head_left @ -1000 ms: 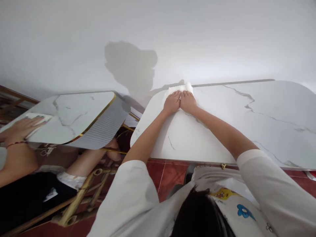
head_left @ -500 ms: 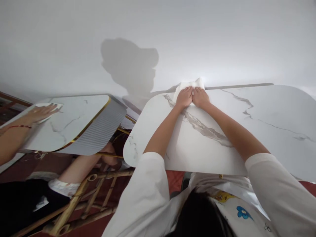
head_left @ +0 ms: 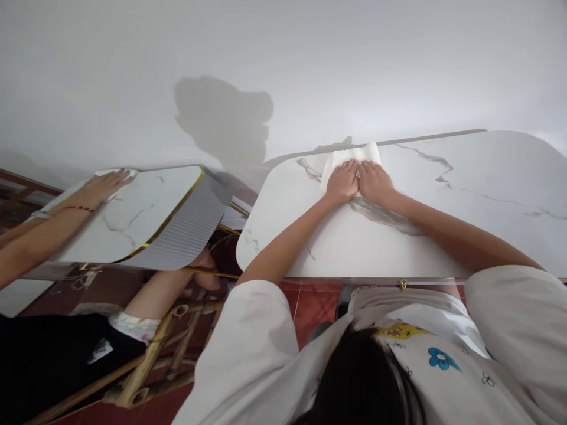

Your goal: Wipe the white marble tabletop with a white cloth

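Both my arms reach out over a white marble-pattern table (head_left: 465, 177). My left hand (head_left: 342, 183) and my right hand (head_left: 375, 183) lie side by side, fingers together, pressing down on a folded white cloth (head_left: 352, 154). The cloth lies near the table's far edge, close to the wall, and its far half shows beyond my fingertips. A grey vein in the tabletop runs under my wrists.
To the left stands a second marble-top table (head_left: 146, 206) with a gold rim and a ribbed grey edge. Another person's hand (head_left: 104, 186), a red string at its wrist, rests on that table. Gold bamboo-style chair legs (head_left: 146, 360) and red floor tiles (head_left: 310, 307) lie below.
My hands have slid the cloth to the right along the far edge, then slightly back toward me. The other person's hand has moved right across the left table.
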A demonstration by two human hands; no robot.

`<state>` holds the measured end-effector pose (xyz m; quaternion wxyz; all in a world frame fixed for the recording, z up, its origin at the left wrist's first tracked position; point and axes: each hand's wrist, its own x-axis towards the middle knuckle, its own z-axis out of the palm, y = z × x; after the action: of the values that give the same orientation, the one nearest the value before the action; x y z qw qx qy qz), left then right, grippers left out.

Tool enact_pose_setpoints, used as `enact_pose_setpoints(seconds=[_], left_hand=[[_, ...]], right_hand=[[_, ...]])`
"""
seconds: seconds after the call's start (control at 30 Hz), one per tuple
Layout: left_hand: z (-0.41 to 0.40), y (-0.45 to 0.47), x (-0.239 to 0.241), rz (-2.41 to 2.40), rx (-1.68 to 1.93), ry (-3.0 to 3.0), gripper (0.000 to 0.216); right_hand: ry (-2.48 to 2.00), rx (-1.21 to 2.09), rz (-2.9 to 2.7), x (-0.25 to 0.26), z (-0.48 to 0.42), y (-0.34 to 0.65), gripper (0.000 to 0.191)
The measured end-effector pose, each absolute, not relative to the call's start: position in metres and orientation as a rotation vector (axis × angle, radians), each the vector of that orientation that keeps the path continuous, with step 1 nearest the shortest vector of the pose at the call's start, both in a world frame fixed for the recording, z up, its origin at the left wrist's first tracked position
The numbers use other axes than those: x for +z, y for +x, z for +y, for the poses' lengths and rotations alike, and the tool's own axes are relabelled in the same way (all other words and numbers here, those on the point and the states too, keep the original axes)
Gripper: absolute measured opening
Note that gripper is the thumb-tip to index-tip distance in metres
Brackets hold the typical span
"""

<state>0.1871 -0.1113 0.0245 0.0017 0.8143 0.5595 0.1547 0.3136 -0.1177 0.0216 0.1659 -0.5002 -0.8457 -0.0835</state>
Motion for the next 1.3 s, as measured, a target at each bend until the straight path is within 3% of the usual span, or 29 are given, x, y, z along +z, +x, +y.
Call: enact_pose_setpoints(seconds=[0.4, 0.63, 0.97, 1.3], left_hand=[[-0.282, 0.186, 0.026, 1.750, 0.389, 2.527, 0.056], [-0.332, 0.215, 0.030, 1.737, 0.346, 2.514, 0.057], [-0.304, 0.281, 0.024, 1.541, 0.548, 2.589, 0.058], [-0.178, 0.288, 0.026, 1.661, 0.594, 2.603, 0.054]], right_hand=[[-1.340, -0.420, -2.495, 0.019, -0.279, 0.322, 0.048], [-1.279, -0.428, -2.481, 0.015, -0.327, 0.353, 0.046], [-1.369, -0.367, -2.434, 0.012, -0.308, 0.424, 0.055], [-1.266, -0.463, -2.509, 0.024, -0.172, 0.425, 0.047]])
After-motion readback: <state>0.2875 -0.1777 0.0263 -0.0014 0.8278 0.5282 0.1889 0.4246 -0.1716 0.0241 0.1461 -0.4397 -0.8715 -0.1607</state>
